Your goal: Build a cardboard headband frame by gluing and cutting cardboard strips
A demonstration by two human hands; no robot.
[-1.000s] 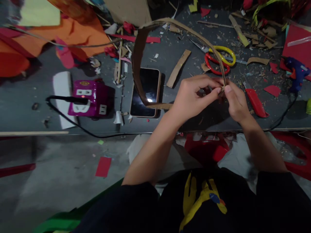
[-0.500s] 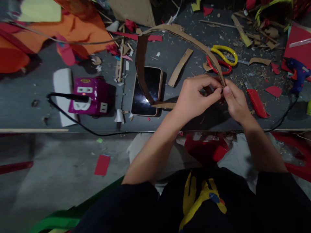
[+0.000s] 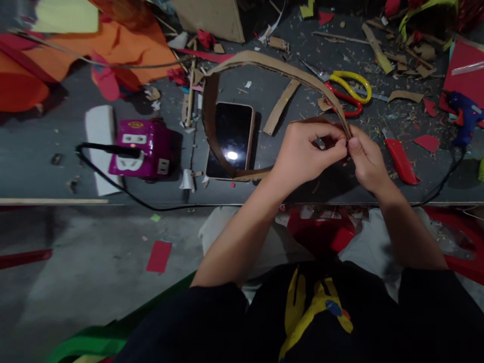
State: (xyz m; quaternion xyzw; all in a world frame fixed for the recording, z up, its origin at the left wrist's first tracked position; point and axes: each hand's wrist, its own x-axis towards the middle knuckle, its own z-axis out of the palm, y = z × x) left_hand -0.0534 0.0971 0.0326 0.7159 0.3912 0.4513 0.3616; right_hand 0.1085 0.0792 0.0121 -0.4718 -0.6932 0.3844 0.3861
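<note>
A long cardboard strip [image 3: 260, 58] is bent into a loop above the table, its ends brought together between my hands. My left hand [image 3: 308, 151] pinches the strip from the left with thumb and fingertips. My right hand [image 3: 365, 156] is closed on the same spot from the right, thumb along the strip; its other fingers are partly hidden. The loop's far left side passes over a smartphone [image 3: 234, 136] lying face up. Inside the loop a short cardboard piece [image 3: 281, 107] lies flat on the table. Scissors with yellow and red handles [image 3: 350, 91] lie just beyond the loop.
A red-handled cutter [image 3: 401, 159] and a blue glue gun [image 3: 465, 116] lie to the right. A purple power socket block [image 3: 141, 148] with a black cable [image 3: 94, 169] stands at left. Orange sheets [image 3: 124, 45] and cardboard scraps cover the back. A red stool [image 3: 319, 229] is below.
The loop's far side has shifted left and slightly down, uncovering more of the scissors' blades. Both hands keep their pinch at the same place.
</note>
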